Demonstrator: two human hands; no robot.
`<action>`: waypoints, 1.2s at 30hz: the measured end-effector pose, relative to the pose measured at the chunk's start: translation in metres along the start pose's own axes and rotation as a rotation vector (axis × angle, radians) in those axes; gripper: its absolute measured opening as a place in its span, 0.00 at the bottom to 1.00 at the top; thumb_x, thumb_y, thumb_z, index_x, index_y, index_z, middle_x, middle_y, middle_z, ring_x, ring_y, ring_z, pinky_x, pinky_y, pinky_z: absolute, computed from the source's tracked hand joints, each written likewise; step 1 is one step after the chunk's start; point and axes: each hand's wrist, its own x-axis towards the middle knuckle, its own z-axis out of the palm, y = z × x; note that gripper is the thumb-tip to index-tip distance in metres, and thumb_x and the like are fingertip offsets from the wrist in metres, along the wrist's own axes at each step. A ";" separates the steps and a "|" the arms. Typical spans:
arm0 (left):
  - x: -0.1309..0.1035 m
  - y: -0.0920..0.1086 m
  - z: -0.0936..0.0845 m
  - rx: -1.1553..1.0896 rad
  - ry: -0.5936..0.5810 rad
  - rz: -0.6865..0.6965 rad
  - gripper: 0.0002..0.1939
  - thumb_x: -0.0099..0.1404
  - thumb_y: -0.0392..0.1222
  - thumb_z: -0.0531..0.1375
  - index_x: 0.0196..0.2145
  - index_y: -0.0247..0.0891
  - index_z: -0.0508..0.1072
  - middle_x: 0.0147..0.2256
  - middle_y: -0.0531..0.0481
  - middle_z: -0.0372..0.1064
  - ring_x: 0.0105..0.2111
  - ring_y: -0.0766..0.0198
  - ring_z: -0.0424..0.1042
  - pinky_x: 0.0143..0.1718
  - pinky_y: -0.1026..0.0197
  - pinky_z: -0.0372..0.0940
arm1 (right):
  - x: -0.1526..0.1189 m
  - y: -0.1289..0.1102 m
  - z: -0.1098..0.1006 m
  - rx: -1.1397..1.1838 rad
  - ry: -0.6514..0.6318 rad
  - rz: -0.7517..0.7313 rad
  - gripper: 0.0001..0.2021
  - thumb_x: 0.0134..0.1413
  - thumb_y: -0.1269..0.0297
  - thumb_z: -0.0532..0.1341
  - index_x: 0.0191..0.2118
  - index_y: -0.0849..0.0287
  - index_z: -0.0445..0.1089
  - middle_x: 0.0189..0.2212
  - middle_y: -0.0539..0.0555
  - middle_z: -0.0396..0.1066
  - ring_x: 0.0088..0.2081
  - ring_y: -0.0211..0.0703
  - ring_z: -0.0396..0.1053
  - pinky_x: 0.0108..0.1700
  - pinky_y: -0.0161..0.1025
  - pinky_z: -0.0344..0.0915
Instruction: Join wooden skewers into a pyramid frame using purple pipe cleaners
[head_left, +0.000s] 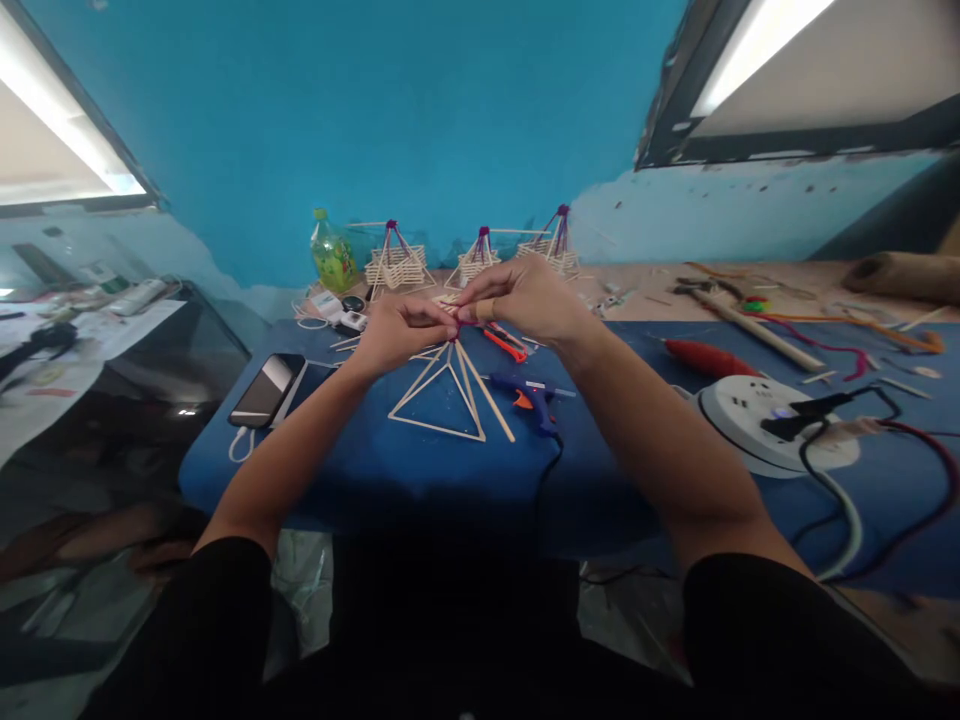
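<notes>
A frame of thin wooden sticks [437, 431] rests on the blue table, its sticks meeting at a top wound with dark purple yarn [454, 335]. My left hand [403, 329] pinches at this top from the left. From the right, my right hand [521, 300] has its fingertips closed on the purple yarn just above the joint. The fingertips of both hands nearly touch. Just right of the frame lies a blue glue gun [534, 392] with an orange trigger, and beyond it an orange-red cutter [505, 343].
Stick models [396, 268] with purple tops and a green bottle [332, 252] stand by the wall. A phone [268, 390] lies left. At right are a white power strip [776, 420] with cables, a red-handled tool [709, 357] and a hammer [757, 330].
</notes>
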 end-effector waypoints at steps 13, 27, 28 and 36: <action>0.000 -0.010 0.003 -0.098 0.152 -0.083 0.22 0.48 0.45 0.83 0.34 0.39 0.78 0.28 0.49 0.82 0.27 0.61 0.83 0.32 0.60 0.78 | -0.009 -0.010 -0.020 -0.162 -0.228 -0.134 0.12 0.49 0.54 0.80 0.31 0.54 0.83 0.47 0.57 0.85 0.51 0.53 0.82 0.55 0.51 0.80; -0.015 -0.004 0.011 0.024 0.284 0.051 0.26 0.49 0.41 0.82 0.42 0.40 0.77 0.28 0.53 0.82 0.27 0.63 0.82 0.26 0.66 0.71 | -0.007 0.016 0.015 -0.056 0.069 -0.125 0.12 0.43 0.58 0.79 0.32 0.56 0.82 0.27 0.51 0.80 0.31 0.42 0.75 0.35 0.41 0.74; -0.016 -0.004 0.012 0.021 0.275 0.062 0.26 0.50 0.41 0.81 0.43 0.40 0.76 0.28 0.53 0.82 0.28 0.62 0.83 0.27 0.66 0.71 | -0.007 0.016 0.017 -0.047 0.087 -0.133 0.13 0.42 0.57 0.80 0.31 0.56 0.81 0.27 0.51 0.79 0.30 0.42 0.75 0.34 0.40 0.73; -0.019 -0.005 0.018 0.108 0.307 0.190 0.28 0.54 0.38 0.79 0.49 0.42 0.74 0.31 0.55 0.81 0.29 0.62 0.84 0.31 0.64 0.75 | -0.018 0.010 0.026 -0.204 0.149 -0.189 0.06 0.52 0.61 0.74 0.34 0.56 0.83 0.28 0.52 0.80 0.30 0.44 0.76 0.34 0.41 0.70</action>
